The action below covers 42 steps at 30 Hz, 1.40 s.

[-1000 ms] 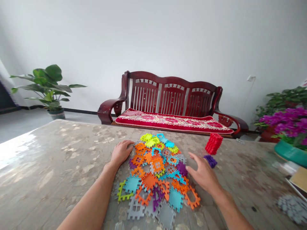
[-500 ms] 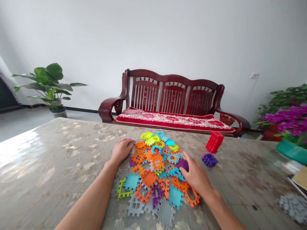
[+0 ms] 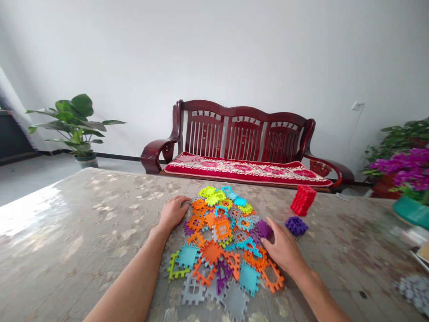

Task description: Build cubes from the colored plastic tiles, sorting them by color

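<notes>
A pile of toothed interlocking plastic tiles in orange, blue, yellow-green, grey and purple lies on the table, with an orange tile (image 3: 212,252) near its middle. My left hand (image 3: 173,212) rests on the table along the pile's left side, fingers stretched out toward a grey tile at the far edge. At the right side, my right hand (image 3: 284,246) has its thumb and fingers around a purple tile (image 3: 264,228). Another purple tile (image 3: 255,235) lies just left of it. The exact finger contact on the held tile is partly hidden.
Right of my right hand stand a red tile stack (image 3: 303,200) and a purple tile stack (image 3: 296,226). Grey tiles (image 3: 414,293) lie at the table's right edge, below a teal flowerpot (image 3: 410,210). A wooden bench (image 3: 241,138) stands beyond the table (image 3: 83,241).
My right hand has drawn the purple tile slightly right, showing more of another purple tile beside it. My left hand stays in place. The whole view has shifted a little.
</notes>
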Tool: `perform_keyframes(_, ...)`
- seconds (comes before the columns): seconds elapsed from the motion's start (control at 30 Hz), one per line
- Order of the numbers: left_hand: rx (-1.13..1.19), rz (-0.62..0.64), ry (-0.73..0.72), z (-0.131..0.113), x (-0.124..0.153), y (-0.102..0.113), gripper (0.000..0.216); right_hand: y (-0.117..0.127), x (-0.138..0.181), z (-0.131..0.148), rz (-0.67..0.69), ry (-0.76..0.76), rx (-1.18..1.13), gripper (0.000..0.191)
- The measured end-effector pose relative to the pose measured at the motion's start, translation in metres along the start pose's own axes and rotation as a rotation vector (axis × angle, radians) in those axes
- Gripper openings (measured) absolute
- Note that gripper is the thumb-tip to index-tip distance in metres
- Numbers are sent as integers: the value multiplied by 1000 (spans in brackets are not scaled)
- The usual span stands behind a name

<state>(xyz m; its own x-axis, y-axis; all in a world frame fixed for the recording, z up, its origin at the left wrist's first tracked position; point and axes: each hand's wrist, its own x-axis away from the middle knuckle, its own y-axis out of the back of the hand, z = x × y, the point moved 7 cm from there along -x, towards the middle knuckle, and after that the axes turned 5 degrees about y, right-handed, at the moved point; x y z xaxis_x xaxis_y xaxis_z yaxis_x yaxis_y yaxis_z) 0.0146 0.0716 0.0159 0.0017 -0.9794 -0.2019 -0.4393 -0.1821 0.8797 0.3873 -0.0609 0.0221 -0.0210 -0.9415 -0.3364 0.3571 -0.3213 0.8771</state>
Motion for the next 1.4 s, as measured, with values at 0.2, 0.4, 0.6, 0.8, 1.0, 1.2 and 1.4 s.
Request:
perform_keyframes(0.2,-5,-9,-1,2,-1,-1,34,-4,0,-4,-12,25,32,54)
perform_keyframes(0.4,-1,0,-25,2,-2,-2,34,12,2,1,-149,75,38,51)
perform_keyframes(0.6,-12,-15,-32,6,-6,-5,34,68,2,-28,-378,-37,148,48)
perform_keyframes(0.8,-16,-29,-37,7,-6,-6,35,90,4,-68,-388,-155,283,45)
perform_keyframes(1.0,-25,-23,-41,9,-7,-8,36,75,-2,-80,-345,-177,260,41)
perform_keyframes(1.2,-36,-16,-36,8,-7,-7,36,72,1,-74,-374,-140,254,44)
perform_keyframes(1.4,-49,-7,-28,7,-6,-7,36,72,10,-59,-379,-82,381,59)
